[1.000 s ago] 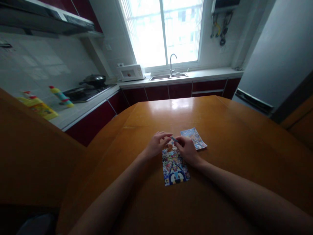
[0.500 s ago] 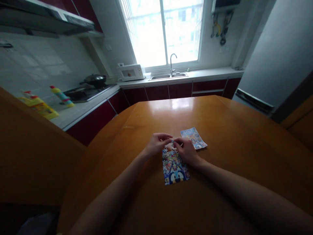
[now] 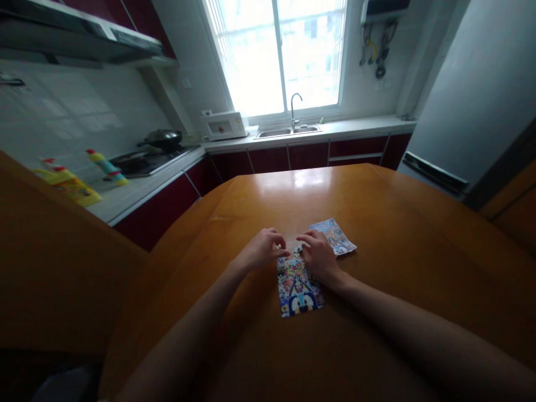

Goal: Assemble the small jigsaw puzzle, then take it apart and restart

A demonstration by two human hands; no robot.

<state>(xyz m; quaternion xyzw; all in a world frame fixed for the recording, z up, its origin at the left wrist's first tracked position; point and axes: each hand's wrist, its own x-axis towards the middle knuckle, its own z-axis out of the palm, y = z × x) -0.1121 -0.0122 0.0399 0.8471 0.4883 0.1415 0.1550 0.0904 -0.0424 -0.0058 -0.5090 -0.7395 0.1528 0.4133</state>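
Note:
A partly assembled jigsaw puzzle (image 3: 296, 285) lies flat on the wooden table, a blue cartoon dog's face at its near end. The far edge is uneven and partly hidden by my fingers. At its upper left, my left hand (image 3: 263, 248) curves with thumb and forefinger apart, nothing visible between them. My right hand (image 3: 321, 258) rests over the upper right side, fingers spread, its thumb close to a small puzzle piece (image 3: 298, 250). Just beyond that hand lies a printed picture sheet (image 3: 335, 235) in similar colours, partly covered by the hand.
The wooden table (image 3: 377, 312) spreads around the puzzle. Beyond it, a counter holds a sink (image 3: 274, 133), a white microwave (image 3: 226, 125) and a wok (image 3: 163, 138) on the stove. Yellow bottles (image 3: 75, 187) stand at left; a fridge (image 3: 469, 100) is at right.
My hands, close together at the puzzle's far edge before, have moved apart. The left hand has shifted slightly left and its fingers have parted; the right hand's fingers have spread.

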